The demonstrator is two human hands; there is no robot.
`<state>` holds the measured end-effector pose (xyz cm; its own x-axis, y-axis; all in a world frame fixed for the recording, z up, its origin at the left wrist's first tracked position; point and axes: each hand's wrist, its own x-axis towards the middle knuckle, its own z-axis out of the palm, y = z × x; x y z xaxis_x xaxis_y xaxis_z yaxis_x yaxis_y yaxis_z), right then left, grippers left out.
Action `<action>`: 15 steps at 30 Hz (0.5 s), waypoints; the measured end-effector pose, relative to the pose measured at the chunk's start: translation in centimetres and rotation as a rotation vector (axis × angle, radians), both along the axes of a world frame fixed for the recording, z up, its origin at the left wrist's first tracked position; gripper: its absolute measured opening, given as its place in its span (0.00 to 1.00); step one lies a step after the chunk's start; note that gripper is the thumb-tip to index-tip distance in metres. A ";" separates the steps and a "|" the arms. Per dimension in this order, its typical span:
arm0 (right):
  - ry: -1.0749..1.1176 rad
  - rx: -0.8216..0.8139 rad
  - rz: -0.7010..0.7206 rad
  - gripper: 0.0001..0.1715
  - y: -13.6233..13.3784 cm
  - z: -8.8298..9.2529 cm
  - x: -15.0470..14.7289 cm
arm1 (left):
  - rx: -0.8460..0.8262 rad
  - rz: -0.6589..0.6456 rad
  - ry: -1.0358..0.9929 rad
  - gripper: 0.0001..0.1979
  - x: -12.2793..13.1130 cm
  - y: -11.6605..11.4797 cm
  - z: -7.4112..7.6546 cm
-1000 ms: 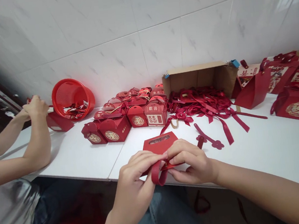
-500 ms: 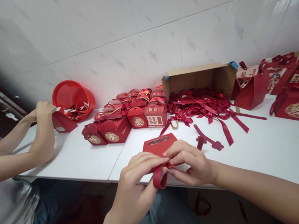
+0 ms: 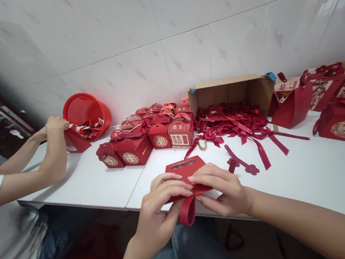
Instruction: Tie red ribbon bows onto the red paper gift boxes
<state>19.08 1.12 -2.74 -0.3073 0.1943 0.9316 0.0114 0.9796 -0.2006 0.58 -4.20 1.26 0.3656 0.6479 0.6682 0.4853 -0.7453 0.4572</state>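
Note:
At the table's front edge, a red box (image 3: 185, 167) with a slot window lies between my hands, its near end turned toward me. My left hand (image 3: 164, 203) is closed on the box's left side, thumb below and fingers on top. From the right, my right hand (image 3: 219, 186) pinches the same end. A dark red strap loop (image 3: 188, 211) hangs down between the two hands. Just to the right lie a flower-ended strap (image 3: 241, 161) and a shorter strap piece (image 3: 232, 165). My fingertips partly hide where the loop meets the box.
Small red boxes (image 3: 134, 150) stand in rows at the middle back. Ribbons (image 3: 230, 118) spill from a cardboard box (image 3: 229, 82). Larger red boxes (image 3: 343, 126) stand at right. At left, a person's hands (image 3: 55, 124) hold a red box near a red basket (image 3: 105, 112).
My left fingers have moved further onto the top of the box. The strap loop hangs slightly lower and looks narrower. The view has shifted slightly.

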 end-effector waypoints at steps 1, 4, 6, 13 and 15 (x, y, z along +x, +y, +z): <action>-0.006 0.000 -0.001 0.26 0.0 0.1 0.1 | 0.010 0.000 -0.001 0.09 0.0 0.0 0.0; -0.020 0.013 0.009 0.24 0.0 0.1 0.2 | 0.033 0.007 0.011 0.09 -0.1 0.1 -0.2; -0.024 0.023 0.020 0.22 0.1 0.0 0.2 | 0.050 0.028 0.017 0.09 -0.2 0.0 -0.4; -0.015 0.030 0.025 0.18 0.2 -0.3 0.1 | 0.042 0.067 0.012 0.11 -0.1 -0.2 -0.8; -0.007 0.044 0.029 0.17 0.0 -0.3 0.0 | 0.028 0.061 0.018 0.12 0.1 -0.4 -0.5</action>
